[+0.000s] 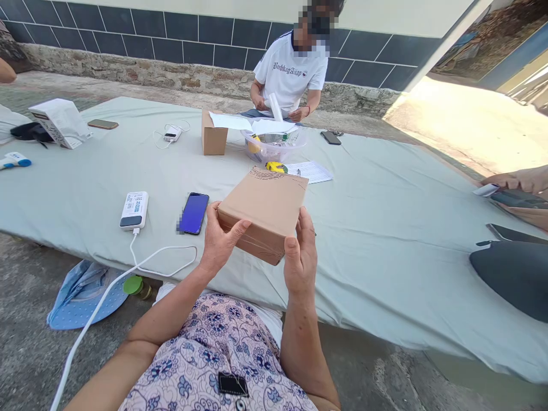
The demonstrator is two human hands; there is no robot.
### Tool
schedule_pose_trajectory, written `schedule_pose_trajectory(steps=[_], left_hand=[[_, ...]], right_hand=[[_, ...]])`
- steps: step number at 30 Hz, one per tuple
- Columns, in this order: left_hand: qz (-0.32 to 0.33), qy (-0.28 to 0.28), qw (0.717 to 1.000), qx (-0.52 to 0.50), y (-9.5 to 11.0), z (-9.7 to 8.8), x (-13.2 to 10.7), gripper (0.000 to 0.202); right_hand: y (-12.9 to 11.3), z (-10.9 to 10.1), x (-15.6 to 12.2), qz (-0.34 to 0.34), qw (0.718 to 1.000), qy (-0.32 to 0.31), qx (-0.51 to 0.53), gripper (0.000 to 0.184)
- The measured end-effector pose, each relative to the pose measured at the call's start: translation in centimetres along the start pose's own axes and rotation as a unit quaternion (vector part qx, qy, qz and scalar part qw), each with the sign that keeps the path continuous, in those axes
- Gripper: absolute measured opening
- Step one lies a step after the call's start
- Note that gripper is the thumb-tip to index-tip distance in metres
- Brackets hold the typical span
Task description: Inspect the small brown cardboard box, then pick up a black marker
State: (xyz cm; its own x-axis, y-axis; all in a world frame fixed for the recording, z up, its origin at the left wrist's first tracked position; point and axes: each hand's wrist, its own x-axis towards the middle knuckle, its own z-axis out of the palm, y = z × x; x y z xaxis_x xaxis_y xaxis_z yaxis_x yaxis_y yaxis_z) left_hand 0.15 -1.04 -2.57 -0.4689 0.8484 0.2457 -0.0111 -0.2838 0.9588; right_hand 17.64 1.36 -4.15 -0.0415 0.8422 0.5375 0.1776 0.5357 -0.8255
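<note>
Between my two hands is a brown cardboard box (265, 200), tilted toward me above the near part of the table, with dark scribbled lines along its far top edge. My left hand (222, 237) grips its left near corner, thumb on the near side. On the right, my right hand (301, 251) holds the other near corner, thumb on the front and fingers along the side. A phone (194, 213) with a blue screen lies just left of my left hand. Right behind the box sit a yellow tape measure (276, 167) and a printed sheet (314, 172).
A white power bank (134, 210) with a white cable lies at left. Farther back stand another cardboard box (214, 140) and a clear plastic basin (278, 149) holding papers. Across the table sits a person (295, 74) in a white shirt. A dark cap (514, 274) lies at right.
</note>
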Motion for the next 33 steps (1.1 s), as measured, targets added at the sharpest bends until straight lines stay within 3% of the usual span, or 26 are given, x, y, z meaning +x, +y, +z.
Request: schedule_pose_trajectory(steps=[5, 9, 12, 17, 25, 33], left_hand=[[-0.028, 0.028, 0.998, 0.047, 0.2, 0.4, -0.5, 0.088], [-0.010, 0.057, 0.997, 0.052, 0.4, 0.9, -1.1, 0.089], [0.009, 0.069, 0.996, 0.058, 0.4, 1.2, -1.4, 0.086], [0.055, 0.070, 0.995, 0.054, 0.1, 1.5, -1.9, 0.079], [0.105, 0.072, 0.990, 0.058, -0.4, 1.8, -2.6, 0.074], [0.125, 0.051, 0.990, 0.040, -0.2, 1.1, -1.9, 0.057]], right_hand=[[-0.6, 0.8, -0.1, -0.031, 0.996, 0.053, -0.059, 0.054], [-1.1, 1.2, -0.2, -0.060, 0.993, 0.070, -0.080, 0.044], [-1.0, 1.6, -0.3, -0.054, 0.992, 0.069, -0.087, 0.048], [-0.9, 2.0, -0.4, -0.016, 0.993, 0.079, -0.091, 0.075], [-1.4, 2.0, -0.1, 0.008, 0.989, 0.132, -0.070, 0.071], [-1.0, 1.3, 0.0, -0.025, 0.993, 0.103, -0.052, 0.056]])
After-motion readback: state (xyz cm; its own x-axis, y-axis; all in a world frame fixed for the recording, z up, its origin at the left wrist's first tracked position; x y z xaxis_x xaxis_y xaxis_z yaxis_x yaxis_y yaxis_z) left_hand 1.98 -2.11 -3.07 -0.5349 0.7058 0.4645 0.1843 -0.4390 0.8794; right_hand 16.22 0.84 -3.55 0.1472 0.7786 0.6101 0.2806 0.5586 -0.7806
